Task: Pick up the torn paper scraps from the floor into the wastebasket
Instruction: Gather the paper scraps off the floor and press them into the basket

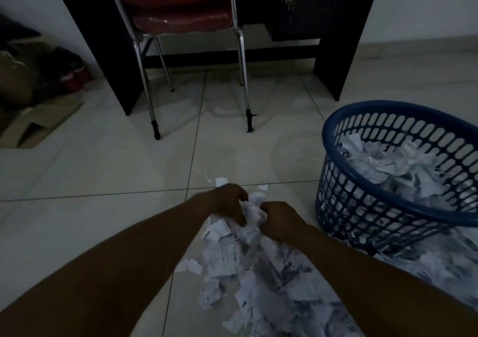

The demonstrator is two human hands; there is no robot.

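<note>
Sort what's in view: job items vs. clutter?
Job: paper scraps on floor; blue wastebasket, partly filled; left hand and right hand, both gripping a bunch of scraps.
Clutter: red chair; dark desk; cardboard; bags.

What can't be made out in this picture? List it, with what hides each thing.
Head view, the only one:
- Wastebasket: its right side is cut off by the frame edge, so how full it is stays unclear.
- Print on the paper scraps: too small and dim to read.
- Scraps under both forearms: hidden by the arms.
- Fingertips of left hand and right hand: buried in the bundle.
- Dark pile at far left: too dim to identify.
</note>
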